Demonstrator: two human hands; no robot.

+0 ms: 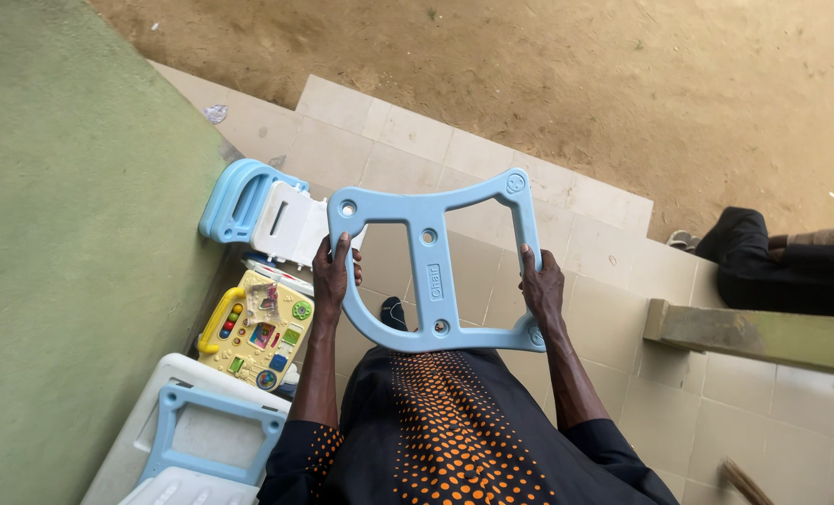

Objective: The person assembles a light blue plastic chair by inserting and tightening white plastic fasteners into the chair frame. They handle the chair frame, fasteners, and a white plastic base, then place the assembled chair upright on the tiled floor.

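garment: black | pattern: orange dots, fading outward | sleeves: elbow-length | forearms: bare

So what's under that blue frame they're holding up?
Through the openings of the light blue plastic frame show beige floor tiles and a dark shoe tip. Its lower bar overlaps the black, orange-dotted garment; whatever lies behind the bars themselves is hidden.

bright even daylight | soft faint shadows | no glare | sharp focus | slight wide-angle edge stretch
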